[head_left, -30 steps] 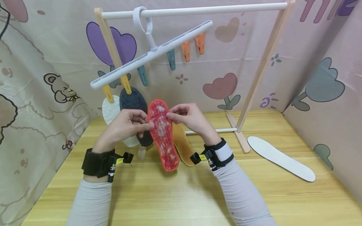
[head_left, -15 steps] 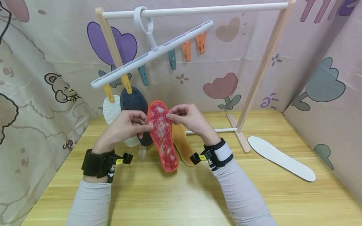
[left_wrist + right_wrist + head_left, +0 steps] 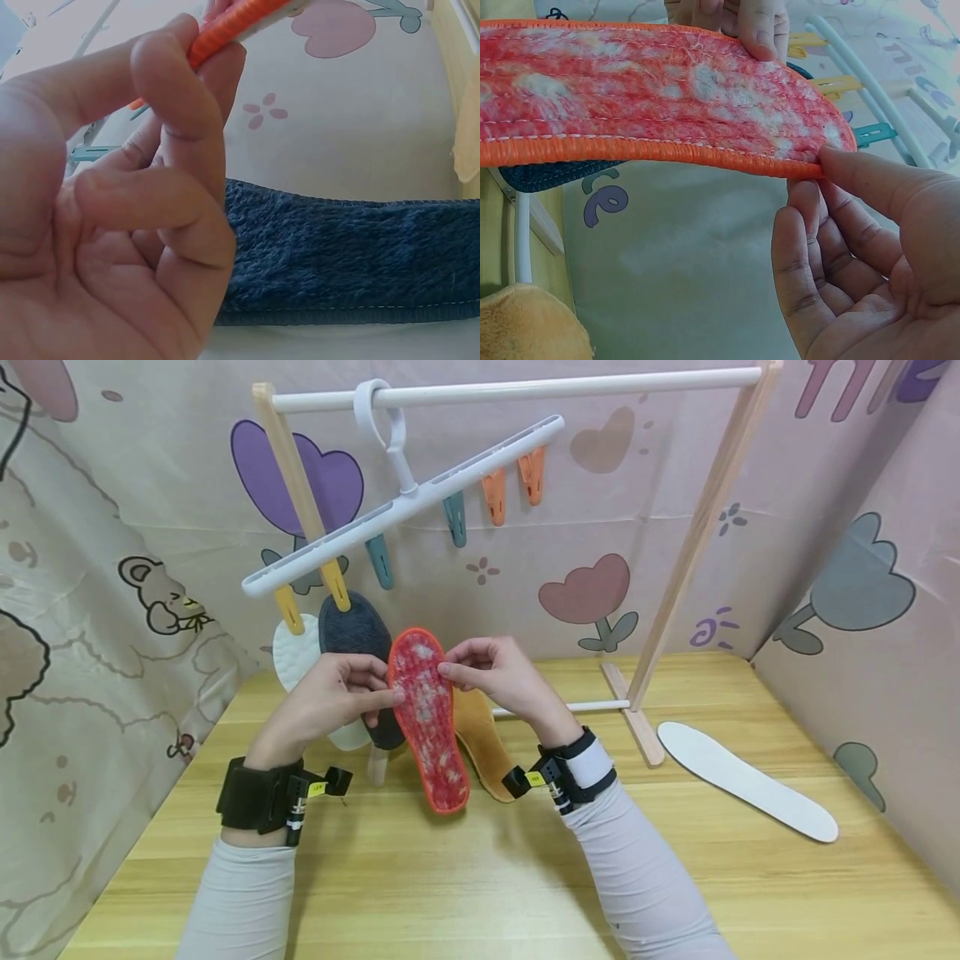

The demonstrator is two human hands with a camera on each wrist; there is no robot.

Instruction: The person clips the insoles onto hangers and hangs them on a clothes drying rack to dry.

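Nearest, the wooden counter (image 3: 465, 877) lies pale and grained, a flat white insole (image 3: 746, 779) off to the right. Above it the left hand (image 3: 322, 697) and right hand (image 3: 498, 675) each pinch an edge of the red insole (image 3: 429, 718), fuzzy, white-flecked, orange-bound, hanging toe-up. Just behind, a tan insole (image 3: 483, 743); a dark blue fleecy insole (image 3: 358, 635) hangs clipped to the white hanger (image 3: 405, 502).

We worked at a pale wooden table (image 3: 465, 877) under even light. Pinkish cloth walls (image 3: 645, 527) printed with tulips and hearts closed in the back and right edges; a bear-patterned curtain (image 3: 82, 635) hung along the left.
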